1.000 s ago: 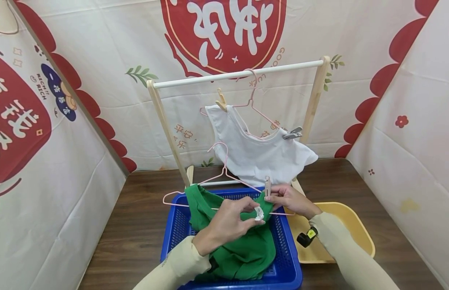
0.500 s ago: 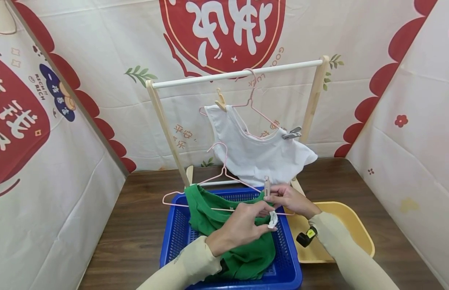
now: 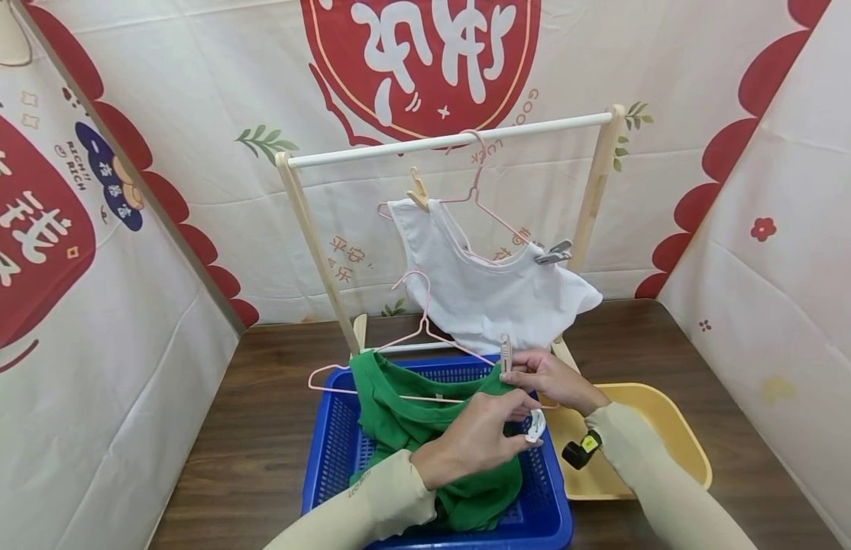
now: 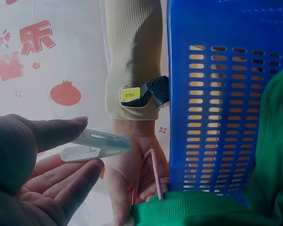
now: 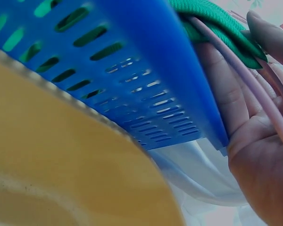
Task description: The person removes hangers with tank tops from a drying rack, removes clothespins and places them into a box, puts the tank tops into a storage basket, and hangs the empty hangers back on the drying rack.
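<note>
As I log it remotely, the left hand (image 3: 470, 437), fingers clamped on a white clip (image 3: 535, 426), has shifted rightward, beside the right hand (image 3: 552, 380), whose fingers pinch the green garment (image 3: 391, 409); garment on pink hanger (image 3: 425, 325), over blue basket (image 3: 338, 431); clip closer, unfastened.

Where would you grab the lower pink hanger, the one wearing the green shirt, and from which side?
I'd pinch the lower pink hanger at its neck, just under the hook, probably coming from above. That stretch of wire stands bare beyond the green shirt, midway between the sloping arms, so the load should balance. The shoulders look worse: cloth covers them.
</note>
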